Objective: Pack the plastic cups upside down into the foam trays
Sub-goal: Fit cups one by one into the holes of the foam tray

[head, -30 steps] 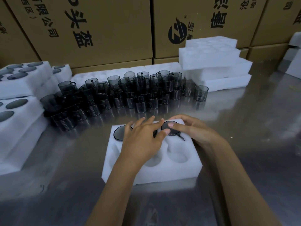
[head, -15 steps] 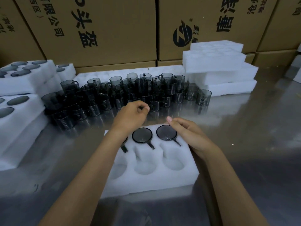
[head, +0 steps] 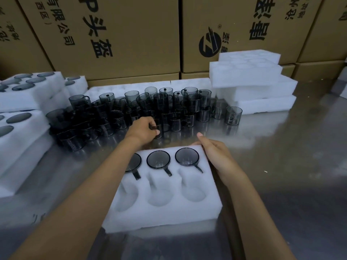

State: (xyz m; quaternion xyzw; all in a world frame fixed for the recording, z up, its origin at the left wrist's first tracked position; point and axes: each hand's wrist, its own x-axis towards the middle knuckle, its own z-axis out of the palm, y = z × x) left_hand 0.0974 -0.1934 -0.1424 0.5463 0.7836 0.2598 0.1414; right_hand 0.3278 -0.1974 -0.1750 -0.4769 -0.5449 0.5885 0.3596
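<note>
A white foam tray (head: 165, 214) lies on the steel table in front of me. Its far row holds three dark plastic cups upside down, such as the middle one (head: 158, 159) and the right one (head: 187, 156); the three near pockets are hollow. Beyond the tray stands a crowd of upright smoky cups (head: 142, 111). My left hand (head: 143, 129) reaches into the front of that crowd and its fingers curl round a cup (head: 157, 131). My right hand (head: 214, 152) rests against the tray's far right corner, fingers fairly straight.
Filled foam trays (head: 28, 94) are stacked at the left. A pile of foam trays (head: 249, 81) stands at the back right, and a long foam tray (head: 131, 89) lies behind the cups. Cardboard boxes (head: 122, 34) wall off the back. Bare steel table (head: 291, 166) stretches to the right.
My left hand left the tray and moved forward to the loose cups, where it now grips one. My right hand slid from the right cup to the tray's corner.
</note>
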